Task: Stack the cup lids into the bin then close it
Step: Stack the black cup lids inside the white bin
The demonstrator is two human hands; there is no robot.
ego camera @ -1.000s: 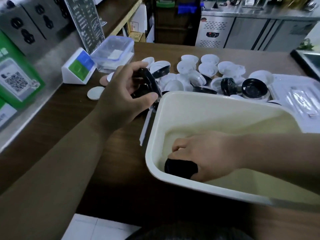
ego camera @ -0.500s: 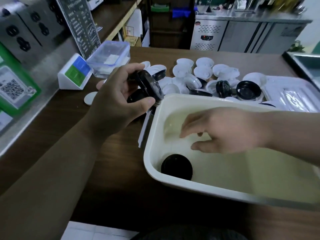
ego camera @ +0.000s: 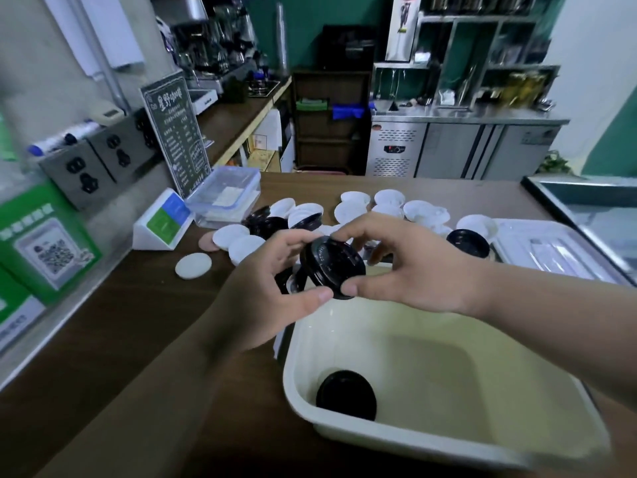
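Observation:
A cream plastic bin (ego camera: 431, 439) sits on the brown counter in front of me, with one black lid (ego camera: 345, 395) lying in its near left corner. Above the bin's far left rim, my left hand (ego camera: 265, 298) and my right hand (ego camera: 410, 263) both grip a black cup lid (ego camera: 331, 267), tilted on edge; more black lids seem stacked behind it in my left hand. Several white lids (ego camera: 355, 210) and a few black lids (ego camera: 468, 243) lie scattered on the counter beyond the bin.
The bin's clear cover (ego camera: 551, 250) lies at the right. A clear lidded box (ego camera: 225, 196), a small white-and-green stand (ego camera: 162, 220) and a dark menu sign (ego camera: 175, 132) stand at the left. A raised ledge with sockets (ego camera: 100, 163) runs along the left edge.
My right hand left the black lid in the bin, rose out and took hold of the lid in my left hand. The camera tilted up.

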